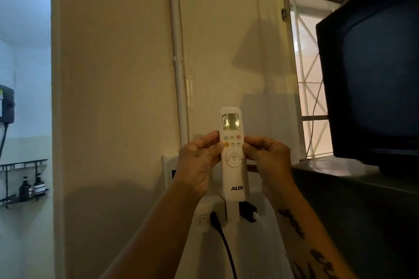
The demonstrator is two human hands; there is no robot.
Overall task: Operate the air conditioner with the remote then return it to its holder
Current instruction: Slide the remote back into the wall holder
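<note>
A white AUX remote (233, 179) stands upright against the cream wall, its small screen at the top and coloured buttons below. My left hand (197, 163) pinches its left edge at button height. My right hand (267, 161) pinches the right edge at the same height. The remote's lower end sits at a white holder (232, 210) on the wall; I cannot tell whether it rests inside it. The air conditioner is not in view.
A white socket block (206, 217) with a black plug and cable (223, 238) sits just below left of the remote. A black CRT television (374, 75) on a dark cabinet (353, 210) crowds the right. A barred window (310, 88) is behind. A bathroom shelf with bottles (29, 188) is far left.
</note>
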